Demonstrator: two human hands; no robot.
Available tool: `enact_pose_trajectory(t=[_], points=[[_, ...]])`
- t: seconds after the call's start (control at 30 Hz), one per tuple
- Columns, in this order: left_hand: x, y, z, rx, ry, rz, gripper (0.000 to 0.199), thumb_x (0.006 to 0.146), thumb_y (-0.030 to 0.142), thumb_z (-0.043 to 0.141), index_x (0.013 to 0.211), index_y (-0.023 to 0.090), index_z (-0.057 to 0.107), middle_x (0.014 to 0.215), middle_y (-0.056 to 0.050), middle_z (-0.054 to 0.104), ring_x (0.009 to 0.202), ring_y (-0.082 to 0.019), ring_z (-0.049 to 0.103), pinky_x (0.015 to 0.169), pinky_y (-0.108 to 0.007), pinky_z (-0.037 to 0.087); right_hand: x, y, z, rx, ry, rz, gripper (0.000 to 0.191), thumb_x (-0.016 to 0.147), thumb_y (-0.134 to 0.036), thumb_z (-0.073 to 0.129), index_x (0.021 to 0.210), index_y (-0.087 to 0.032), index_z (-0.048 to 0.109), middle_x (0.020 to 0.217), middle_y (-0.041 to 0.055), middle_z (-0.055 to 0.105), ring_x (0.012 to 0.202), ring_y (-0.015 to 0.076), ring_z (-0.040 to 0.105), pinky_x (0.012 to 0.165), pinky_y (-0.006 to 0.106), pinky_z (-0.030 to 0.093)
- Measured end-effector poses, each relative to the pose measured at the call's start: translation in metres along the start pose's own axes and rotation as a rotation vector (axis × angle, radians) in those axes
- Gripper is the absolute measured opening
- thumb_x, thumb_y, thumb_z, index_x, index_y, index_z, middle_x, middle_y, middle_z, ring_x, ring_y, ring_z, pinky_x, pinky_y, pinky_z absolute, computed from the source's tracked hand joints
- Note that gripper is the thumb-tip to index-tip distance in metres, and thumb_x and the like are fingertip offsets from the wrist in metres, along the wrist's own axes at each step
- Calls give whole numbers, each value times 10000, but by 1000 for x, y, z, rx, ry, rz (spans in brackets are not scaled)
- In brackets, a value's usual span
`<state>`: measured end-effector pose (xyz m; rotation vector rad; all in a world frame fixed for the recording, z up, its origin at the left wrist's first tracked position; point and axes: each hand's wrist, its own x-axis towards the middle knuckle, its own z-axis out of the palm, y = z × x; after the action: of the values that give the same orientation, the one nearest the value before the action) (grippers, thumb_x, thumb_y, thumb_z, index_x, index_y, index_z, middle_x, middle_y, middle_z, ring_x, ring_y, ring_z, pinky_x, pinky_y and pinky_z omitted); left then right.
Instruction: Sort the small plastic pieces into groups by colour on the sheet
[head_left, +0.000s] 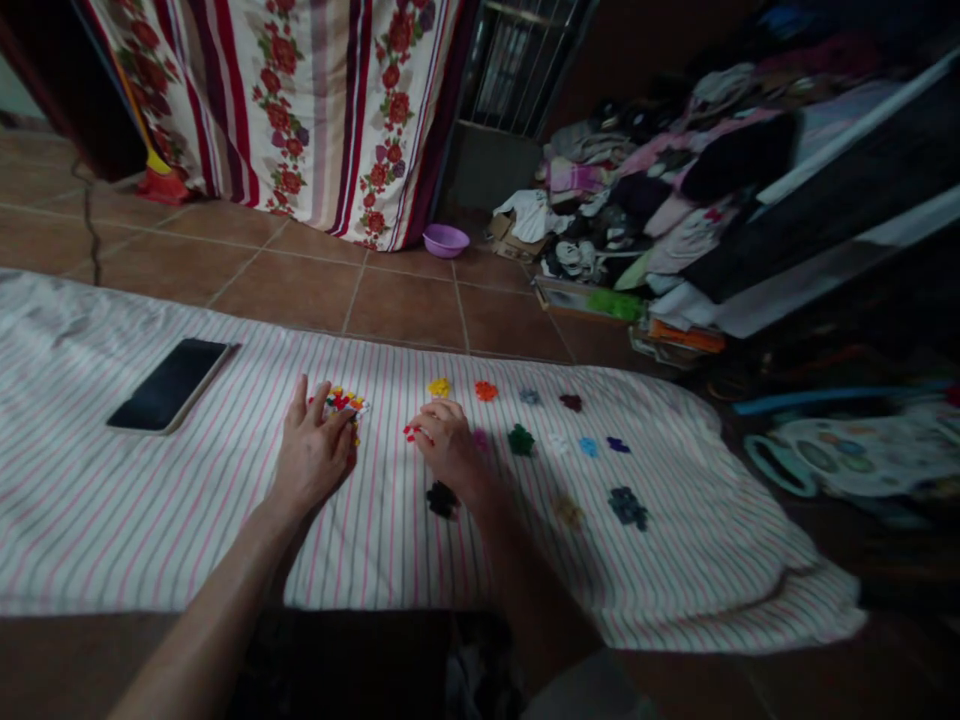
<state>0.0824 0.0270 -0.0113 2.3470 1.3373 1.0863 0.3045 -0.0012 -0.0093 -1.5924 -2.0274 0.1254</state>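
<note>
My left hand point(316, 445) rests on a mixed pile of small coloured pieces point(346, 402), red, yellow, orange, green and white. Its fingers are stretched and apart, some touching the pile. At the small red pieces point(411, 433), my right hand point(450, 440) is bent down with its fingers drawn together; whatever lies between the fingertips is hidden. Sorted heaps surround the right hand: yellow pieces point(439, 387) and orange pieces point(486, 391) beyond it, black pieces point(442, 499) beneath the wrist, pink pieces point(480, 439) and dark green pieces point(520, 439) to its right.
More heaps lie rightward: grey point(529, 397), brown point(571, 402), light blue point(589, 446), dark blue point(618, 444), tan point(568, 511) and slate pieces point(628, 508). A phone point(171, 386) lies left on the striped cloth point(247, 480). Behind are a purple basin point(446, 240) and piled clothes point(652, 190).
</note>
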Motion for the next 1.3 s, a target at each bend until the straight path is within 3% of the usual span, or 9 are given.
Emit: enact_pose_trajectory(t=[0.2, 0.37, 0.8, 1.17, 1.3], points=[[6, 4, 7, 160, 92, 144, 264, 857, 226, 458, 951, 217, 704, 1032, -82, 686, 1300, -315, 455, 1157, -663, 237, -2, -1, 4, 25, -15, 59, 166, 864, -133, 578, 869, -206, 727, 1000, 72, 656, 1061, 218, 513, 977, 398, 414], [8, -1, 13, 216, 121, 128, 269, 876, 270, 432, 917, 199, 689, 980, -94, 682, 1200, -294, 540, 1168, -630, 236, -4, -1, 5, 43, 7, 66, 153, 856, -128, 596, 851, -213, 723, 1005, 69, 650, 1073, 219, 510, 957, 375, 423], [9, -5, 18, 285, 119, 49, 277, 867, 252, 438, 913, 172, 699, 1097, -132, 652, 1199, -282, 537, 1171, -607, 256, 0, 9, -2, 146, 7, 32, 342, 833, -24, 433, 924, -168, 730, 923, 88, 705, 948, 208, 601, 921, 373, 461], [10, -2, 17, 189, 112, -61, 221, 869, 264, 452, 824, 217, 663, 959, -71, 678, 1119, -249, 581, 1203, -572, 197, 1, 20, -8, 129, 123, 24, 274, 803, -60, 472, 894, -179, 701, 933, 83, 707, 964, 222, 607, 930, 390, 464], [9, -4, 18, 248, 81, -122, 240, 878, 297, 455, 818, 200, 667, 1061, -99, 659, 1168, -259, 551, 1210, -564, 180, 3, 15, -6, 150, 113, -10, 250, 825, -91, 468, 858, -186, 697, 890, 82, 702, 913, 217, 616, 899, 383, 474]])
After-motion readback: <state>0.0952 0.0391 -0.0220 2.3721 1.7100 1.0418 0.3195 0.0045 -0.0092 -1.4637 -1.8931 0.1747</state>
